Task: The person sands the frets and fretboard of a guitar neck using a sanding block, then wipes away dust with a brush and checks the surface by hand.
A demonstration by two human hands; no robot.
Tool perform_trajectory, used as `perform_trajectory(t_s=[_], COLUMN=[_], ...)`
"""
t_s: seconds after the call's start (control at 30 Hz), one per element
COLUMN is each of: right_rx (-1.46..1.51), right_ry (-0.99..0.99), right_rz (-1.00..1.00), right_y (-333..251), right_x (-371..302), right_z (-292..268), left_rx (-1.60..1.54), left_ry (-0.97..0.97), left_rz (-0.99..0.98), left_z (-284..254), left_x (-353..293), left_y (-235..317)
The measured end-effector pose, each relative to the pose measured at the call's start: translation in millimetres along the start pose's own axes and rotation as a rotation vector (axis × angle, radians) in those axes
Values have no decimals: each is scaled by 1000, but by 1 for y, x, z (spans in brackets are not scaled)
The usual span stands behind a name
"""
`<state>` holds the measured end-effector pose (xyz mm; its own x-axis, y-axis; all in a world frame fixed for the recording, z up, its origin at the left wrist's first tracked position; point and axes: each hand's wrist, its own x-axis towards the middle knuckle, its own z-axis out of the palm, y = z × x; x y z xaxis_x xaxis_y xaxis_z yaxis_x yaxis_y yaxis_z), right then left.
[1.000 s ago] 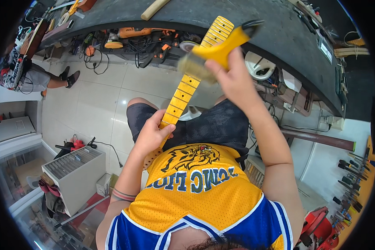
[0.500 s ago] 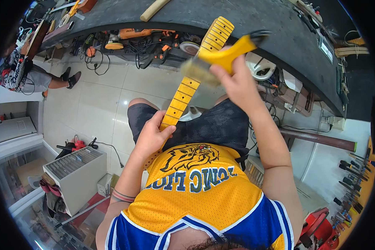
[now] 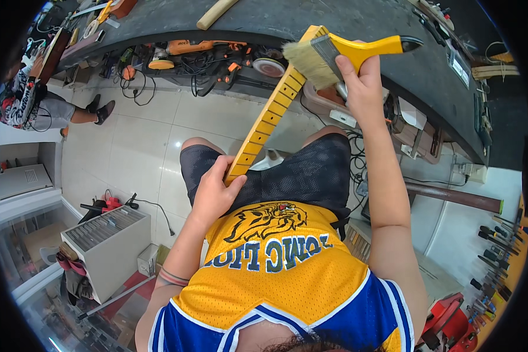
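From my remote station I record the following. The dark bench (image 3: 369, 20) spans the upper view. The wearer's yellow jersey (image 3: 270, 293) carries bold lettering, inverted to me, under a lion print; an orange power tool (image 3: 188, 46) bears a small mark. None is transcribed. The fretted neck (image 3: 267, 120) stands slantwise above the lap, far end toward the bench. The wide brush (image 3: 327, 56) has its bristles over that far end; contact cannot be confirmed. Left hand (image 3: 214, 190): grip closed around the neck's near end. Right hand (image 3: 364, 88): grip closed on the brush handle. I judge brushing in hand; frets and dark dots (image 3: 259, 138) are in place, but the portion done or left cannot be certified.
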<state>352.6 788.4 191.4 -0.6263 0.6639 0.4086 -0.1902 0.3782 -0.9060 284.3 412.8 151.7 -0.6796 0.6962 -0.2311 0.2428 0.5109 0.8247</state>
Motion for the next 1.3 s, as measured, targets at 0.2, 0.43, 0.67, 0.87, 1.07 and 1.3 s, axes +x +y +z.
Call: perform_trajectory(t_s=[0.2, 0.43, 0.67, 0.87, 1.07, 1.3], right_rx=[-245, -767, -906, 82, 331, 303], right_ry=[369, 379, 221, -142, -192, -146], right_rz=[-14, 267, -43, 155, 126, 134], right_y=[25, 50, 11, -48, -63, -79], right_x=[14, 80, 13, -46, -66, -89], right_z=[-92, -211, -131, -40, -42, -43], left_rx=[138, 197, 235, 182, 251, 397], left_ry=[74, 112, 134, 91, 87, 178], left_rz=[6, 146, 217, 336, 390, 452], left_z=[-7, 3, 4, -12, -39, -72], left_x=[-2, 4, -1, -6, 0, 2], left_y=[0, -4, -9, -6, -1, -1])
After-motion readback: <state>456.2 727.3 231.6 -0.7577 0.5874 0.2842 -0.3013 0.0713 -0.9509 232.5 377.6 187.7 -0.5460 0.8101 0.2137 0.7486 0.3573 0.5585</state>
